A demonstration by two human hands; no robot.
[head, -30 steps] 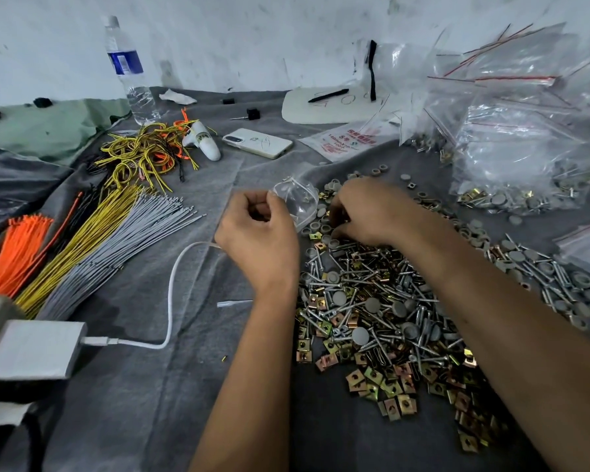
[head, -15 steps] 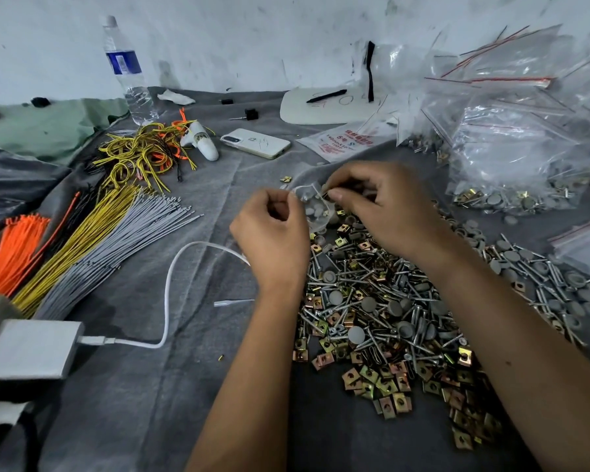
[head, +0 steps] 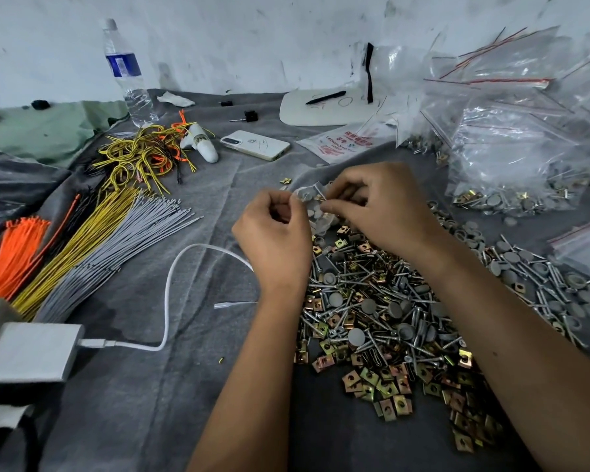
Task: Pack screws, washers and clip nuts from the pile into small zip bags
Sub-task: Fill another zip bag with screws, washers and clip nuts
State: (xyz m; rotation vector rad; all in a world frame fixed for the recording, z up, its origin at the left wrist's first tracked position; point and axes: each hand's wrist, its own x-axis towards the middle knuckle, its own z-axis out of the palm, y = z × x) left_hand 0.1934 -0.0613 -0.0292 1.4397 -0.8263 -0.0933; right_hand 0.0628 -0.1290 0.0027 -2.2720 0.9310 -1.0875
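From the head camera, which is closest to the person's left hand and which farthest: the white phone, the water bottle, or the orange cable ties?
Measured from the left hand:
1. White phone, just beyond the hand on the grey cloth.
2. Orange cable ties, far out to the left, at the cloth's edge.
3. Water bottle, at the back left, standing by the wall.

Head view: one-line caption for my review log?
Both hands hold a small zip bag above the hardware pile.

Cloth (head: pixel 191 386): lying matt, grey, woven; screws (head: pixel 372 294): gleaming as bright metal; clip nuts (head: pixel 389 400): shining brassy, iridescent; zip bags (head: pixel 511 137): glistening as clear glossy plastic; phone (head: pixel 254 145): showing smooth white gloss
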